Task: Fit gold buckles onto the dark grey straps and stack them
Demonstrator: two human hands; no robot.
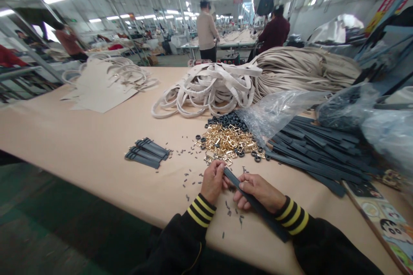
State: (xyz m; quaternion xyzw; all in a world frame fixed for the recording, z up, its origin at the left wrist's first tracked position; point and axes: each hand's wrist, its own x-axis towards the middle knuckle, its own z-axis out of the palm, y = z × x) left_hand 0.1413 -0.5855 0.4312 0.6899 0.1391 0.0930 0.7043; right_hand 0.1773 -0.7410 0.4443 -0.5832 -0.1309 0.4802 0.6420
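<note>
A long dark strap [265, 212] slants from between my hands down toward my right sleeve. My left hand [213, 181] pinches its upper end between thumb and fingers. Farther down the strap, my right hand [258, 190] is closed round it, thumb on top. Just beyond my hands lies a heap of gold buckles [227, 139], with small black rings [229, 121] piled behind it. Small dark pieces [190, 176] are scattered on the table around my hands. To the left, several dark straps with buckles [146, 152] lie in a neat group.
On the tan table [97, 137] are pale looped straps [209, 88], cream panels [106, 88], a long beige bundle [300, 68], clear plastic [277, 111], loose dark straps [316, 150] and a printed board [383, 223]. Two people stand at a table beyond.
</note>
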